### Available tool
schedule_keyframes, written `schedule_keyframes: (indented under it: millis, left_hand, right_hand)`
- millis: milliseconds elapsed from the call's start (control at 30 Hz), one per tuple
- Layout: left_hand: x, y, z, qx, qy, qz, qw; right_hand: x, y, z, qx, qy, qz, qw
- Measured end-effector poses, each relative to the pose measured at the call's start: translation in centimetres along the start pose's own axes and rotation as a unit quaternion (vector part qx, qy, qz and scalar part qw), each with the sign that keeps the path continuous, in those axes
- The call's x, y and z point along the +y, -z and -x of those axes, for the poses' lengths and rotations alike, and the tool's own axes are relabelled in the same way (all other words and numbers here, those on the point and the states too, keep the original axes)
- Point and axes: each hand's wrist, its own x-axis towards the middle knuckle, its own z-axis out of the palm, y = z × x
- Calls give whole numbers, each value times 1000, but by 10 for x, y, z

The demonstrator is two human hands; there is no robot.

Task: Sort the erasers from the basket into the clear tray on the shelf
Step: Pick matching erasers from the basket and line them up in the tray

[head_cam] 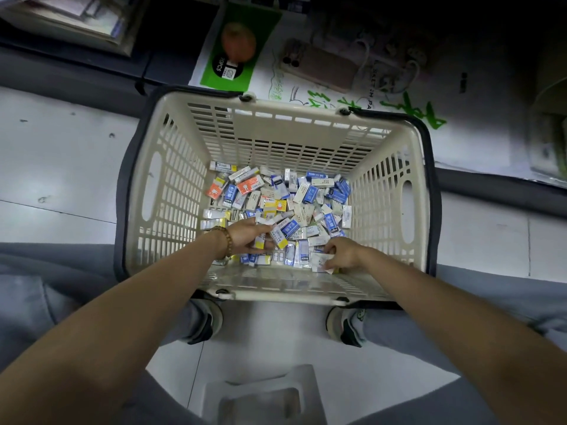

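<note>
A pale tiled floor (61, 167) carries the cream basket (171, 179) in the middle of the frame, erasers (276, 200) covering its bottom. The left hand (245, 237) curls around some at the pile's lower left, and the right hand (342, 254) pinches white ones at lower right, probably gathering handfuls. The clear tray I cannot identify.

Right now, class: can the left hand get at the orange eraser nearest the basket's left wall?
Probably yes: the orange eraser lies uncovered atop the pile, just beyond the left hand in the open basket, though that hand already grips an eraser.
</note>
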Motion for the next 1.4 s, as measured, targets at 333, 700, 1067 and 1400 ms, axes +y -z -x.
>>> schedule_keyframes:
  millis: [333,700,1067,1400]
  left_hand:
    - [-2,0,-3,-24,22,-38,999]
    - [2,-1,1,-13,16,4,1000]
    - [1,-3,3,-7,26,6,1000]
    - [12,-10,16,-1,17,32,999]
  right_hand:
    - [-8,-2,-8,-34,-42,62,997]
    - [3,-8,-2,-47,-63,-16,997]
    - [11,-13,-2,-45,-38,-61,996]
    - [12,-9,4,-47,-34,-104,993]
